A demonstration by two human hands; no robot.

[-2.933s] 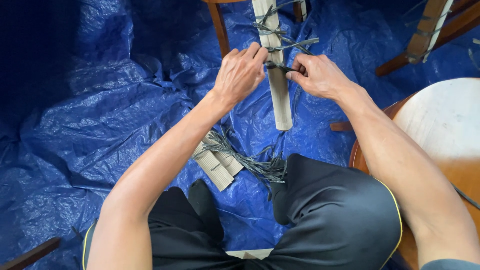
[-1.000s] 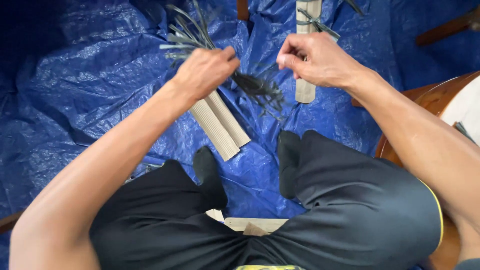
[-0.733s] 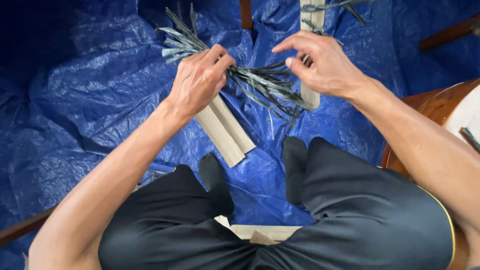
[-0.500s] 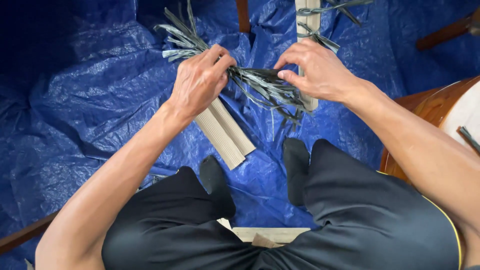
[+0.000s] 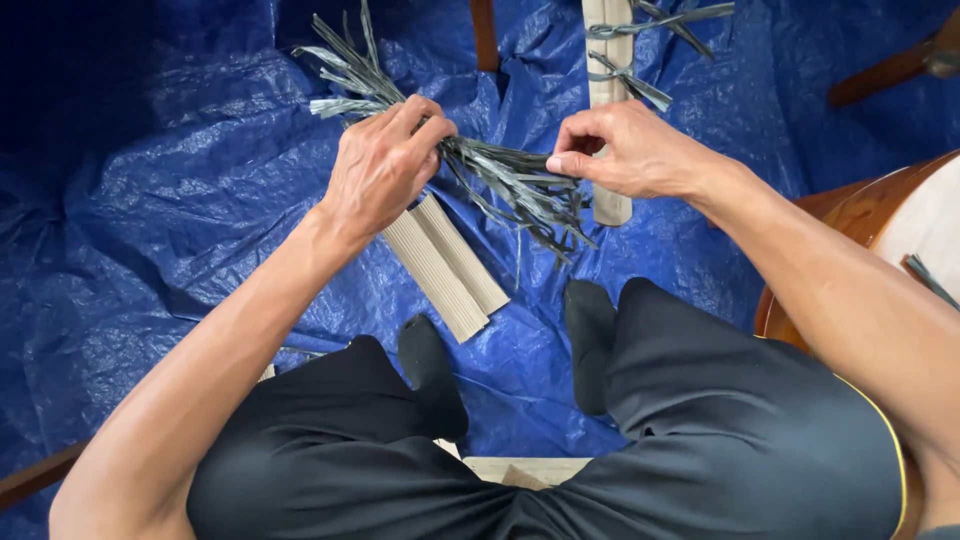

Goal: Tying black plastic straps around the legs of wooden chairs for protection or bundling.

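Note:
My left hand [image 5: 385, 165] grips a bundle of grey-green flat strands [image 5: 500, 180] around its middle; the strand ends fan out above the hand at the upper left. My right hand [image 5: 625, 150] pinches a strand at the bundle's right side between thumb and fingers. Under the left hand two pale ribbed slats [image 5: 445, 265] lie on the blue tarp [image 5: 180, 200]. Behind the right hand a pale wooden slat [image 5: 605, 90] stands upright, with strands knotted round it near the top.
My legs in black trousers and black socks [image 5: 430, 375] sit at the bottom. A round brown wooden piece with a pale top [image 5: 880, 235] is at the right edge. Brown wooden legs [image 5: 485, 35] rise at the top.
My left hand has lifted the strand bundle up off the tarp. My right hand left the tied slat and came across to pinch the bundle's right side.

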